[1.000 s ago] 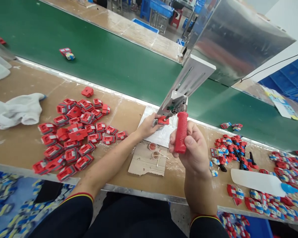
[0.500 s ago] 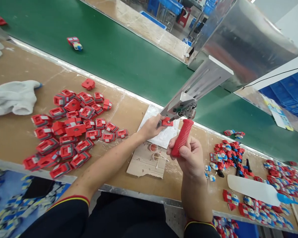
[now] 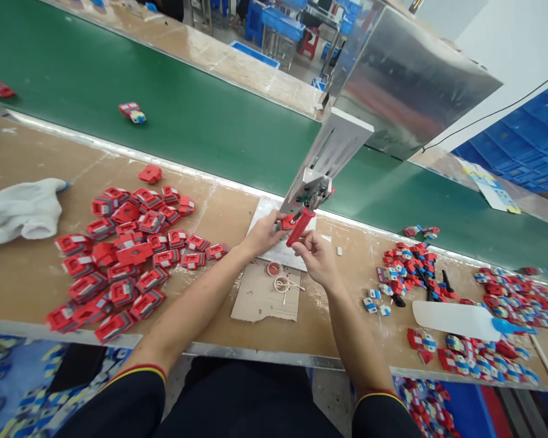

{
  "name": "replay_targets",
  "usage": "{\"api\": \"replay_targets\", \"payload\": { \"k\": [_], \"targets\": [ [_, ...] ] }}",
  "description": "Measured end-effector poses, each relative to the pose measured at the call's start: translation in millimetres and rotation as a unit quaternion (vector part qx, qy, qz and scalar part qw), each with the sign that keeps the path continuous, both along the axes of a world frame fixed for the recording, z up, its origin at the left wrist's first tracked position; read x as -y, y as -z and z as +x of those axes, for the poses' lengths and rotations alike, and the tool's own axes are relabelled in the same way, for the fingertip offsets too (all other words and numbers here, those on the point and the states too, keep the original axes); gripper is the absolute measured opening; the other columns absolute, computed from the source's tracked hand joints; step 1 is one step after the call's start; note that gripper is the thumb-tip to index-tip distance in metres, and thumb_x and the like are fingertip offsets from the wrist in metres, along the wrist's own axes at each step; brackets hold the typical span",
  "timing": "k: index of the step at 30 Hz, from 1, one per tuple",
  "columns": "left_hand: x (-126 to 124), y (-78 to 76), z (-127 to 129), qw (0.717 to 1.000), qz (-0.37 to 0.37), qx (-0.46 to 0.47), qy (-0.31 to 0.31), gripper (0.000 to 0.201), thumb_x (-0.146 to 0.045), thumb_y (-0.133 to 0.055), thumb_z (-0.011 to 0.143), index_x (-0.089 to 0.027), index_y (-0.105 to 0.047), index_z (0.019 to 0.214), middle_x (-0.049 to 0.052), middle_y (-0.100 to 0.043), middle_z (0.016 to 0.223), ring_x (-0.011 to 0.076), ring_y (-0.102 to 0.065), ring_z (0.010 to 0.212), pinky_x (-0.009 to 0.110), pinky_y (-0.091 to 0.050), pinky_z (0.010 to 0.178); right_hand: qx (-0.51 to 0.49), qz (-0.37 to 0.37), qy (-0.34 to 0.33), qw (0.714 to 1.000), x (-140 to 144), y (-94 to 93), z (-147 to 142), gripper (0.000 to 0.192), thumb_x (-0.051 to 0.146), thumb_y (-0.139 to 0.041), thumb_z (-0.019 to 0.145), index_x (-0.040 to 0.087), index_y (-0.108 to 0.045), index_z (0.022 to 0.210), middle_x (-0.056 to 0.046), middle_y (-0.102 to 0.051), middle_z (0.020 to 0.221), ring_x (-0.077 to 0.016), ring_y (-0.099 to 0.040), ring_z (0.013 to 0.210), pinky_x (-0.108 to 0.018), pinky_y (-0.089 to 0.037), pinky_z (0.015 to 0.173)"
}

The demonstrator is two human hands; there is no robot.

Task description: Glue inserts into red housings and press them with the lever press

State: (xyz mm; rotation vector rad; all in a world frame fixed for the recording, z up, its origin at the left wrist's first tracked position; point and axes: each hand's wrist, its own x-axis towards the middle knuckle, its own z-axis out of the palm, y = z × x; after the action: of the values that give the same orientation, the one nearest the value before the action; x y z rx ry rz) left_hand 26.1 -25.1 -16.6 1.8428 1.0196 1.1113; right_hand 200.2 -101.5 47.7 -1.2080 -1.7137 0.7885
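A toggle clamp [image 3: 317, 187] with a ribbed red handle [image 3: 300, 228] is mounted on a slanted metal stand over a pale base plate [image 3: 260, 214]. My left hand [image 3: 265, 232] pinches a small red plastic part [image 3: 287, 222] beneath the clamp; the fingers partly hide it. Curled at the lower end of the handle is my right hand [image 3: 318, 258], thumb and fingers closed on it. Just in front lies a piece of cardboard [image 3: 246, 298] with two small round cups [image 3: 274, 268] and several cotton swabs [image 3: 293, 285].
Red-and-grey toy parts [image 3: 128, 255] are heaped at left, beside a white glove [image 3: 25, 210]. At right are piles of red, white and blue pieces [image 3: 406, 264] and a white bottle with a blue nozzle [image 3: 456, 319]. A green conveyor belt [image 3: 201, 121] runs behind, carrying several toys.
The red handle has swung away from me and lower, and my right hand has moved forward with it. My left hand stays at the red part. The view has shifted slightly.
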Motion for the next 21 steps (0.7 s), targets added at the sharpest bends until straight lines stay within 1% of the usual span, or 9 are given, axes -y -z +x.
{"api": "replay_targets", "payload": {
  "k": [2,4,7,10,13,15,17,19,21],
  "targets": [
    [5,-11.3,-21,0.999,0.019,-0.031,0.010,0.041,-0.030,-0.079,0.086,-0.020,-0.060,0.121,0.014,-0.074,0.128,0.0307,-0.071,0.121,0.047,-0.057,0.105,-0.021,0.018,0.032,0.999,16,-5.9,18,0.045,0.057,-0.062,0.100,0.024,-0.049,0.073,-0.007,-0.075,0.092,-0.0216,-0.077,0.087,-0.032,-0.057,0.066],
    [17,-20.8,-56,0.995,0.047,-0.089,0.010,0.059,-0.035,-0.079,0.087,-0.021,-0.055,0.139,0.016,-0.065,0.146,0.0329,-0.064,0.135,0.049,-0.052,0.115,-0.041,0.048,0.080,0.995,39,-7.8,39,0.040,0.054,-0.059,0.102,0.024,-0.056,0.076,-0.007,-0.074,0.087,-0.0244,-0.075,0.101,-0.035,-0.058,0.076],
    [45,-24.6,-115,0.977,0.060,-0.203,-0.027,0.064,-0.045,-0.069,0.095,-0.022,-0.050,0.150,0.016,-0.061,0.151,0.0338,-0.061,0.138,0.050,-0.049,0.117,-0.017,0.050,0.103,0.993,74,0.6,62,0.038,0.049,-0.060,0.103,0.024,-0.059,0.075,-0.006,-0.073,0.085,-0.0228,-0.074,0.093,-0.034,-0.057,0.076],
    [69,-17.2,-147,0.940,0.049,-0.337,-0.013,0.049,-0.045,-0.065,0.095,-0.023,-0.063,0.139,0.016,-0.067,0.142,0.0394,-0.061,0.137,0.057,-0.046,0.115,0.076,-0.014,0.033,0.996,92,15.0,60,0.025,0.046,-0.067,0.100,0.023,-0.065,0.090,-0.007,-0.074,0.096,-0.0182,-0.068,0.076,-0.030,-0.053,0.065],
    [80,-10.0,-147,0.917,0.054,-0.394,-0.021,0.027,-0.032,-0.057,0.098,-0.024,-0.074,0.117,0.015,-0.075,0.129,0.0391,-0.065,0.131,0.062,-0.041,0.115,0.171,-0.035,-0.010,0.985,91,26.0,43,0.023,0.041,-0.073,0.096,0.024,-0.068,0.109,-0.005,-0.074,0.093,-0.0196,-0.068,0.076,-0.031,-0.054,0.067],
    [82,-10.6,-140,0.923,0.062,-0.377,-0.039,0.025,-0.026,-0.053,0.099,-0.025,-0.076,0.109,0.014,-0.077,0.122,0.0361,-0.070,0.122,0.062,-0.041,0.115,0.210,-0.024,-0.021,0.977,86,30.2,33,0.016,0.036,-0.069,0.099,0.024,-0.071,0.109,-0.005,-0.075,0.092,-0.0210,-0.070,0.082,-0.032,-0.055,0.073],
    [81,-15.7,-131,0.948,0.062,-0.306,-0.055,0.024,-0.029,-0.056,0.099,-0.025,-0.074,0.115,0.012,-0.078,0.119,0.0325,-0.073,0.114,0.056,-0.049,0.109,0.229,-0.003,-0.033,0.973,80,31.8,26,0.012,0.031,-0.063,0.103,0.024,-0.073,0.101,-0.006,-0.076,0.092,-0.0213,-0.072,0.086,-0.032,-0.056,0.077],
    [77,-23.0,-121,0.979,0.049,-0.179,-0.087,0.034,-0.036,-0.068,0.095,-0.024,-0.069,0.127,0.011,-0.078,0.119,0.0286,-0.075,0.107,0.047,-0.058,0.098,0.244,0.026,-0.045,0.968,75,31.1,21,0.016,0.027,-0.060,0.104,0.024,-0.074,0.097,-0.006,-0.077,0.091,-0.0211,-0.072,0.088,-0.032,-0.056,0.078],
    [72,-29.0,-108,0.992,0.031,-0.032,-0.114,0.050,-0.040,-0.082,0.084,-0.023,-0.066,0.128,0.010,-0.079,0.114,0.0248,-0.076,0.101,0.038,-0.063,0.088,0.266,0.057,-0.064,0.960,70,29.3,15,0.016,0.025,-0.060,0.104,0.025,-0.075,0.098,-0.005,-0.077,0.091,-0.0211,-0.071,0.088,-0.032,-0.055,0.076]
  ]
}}
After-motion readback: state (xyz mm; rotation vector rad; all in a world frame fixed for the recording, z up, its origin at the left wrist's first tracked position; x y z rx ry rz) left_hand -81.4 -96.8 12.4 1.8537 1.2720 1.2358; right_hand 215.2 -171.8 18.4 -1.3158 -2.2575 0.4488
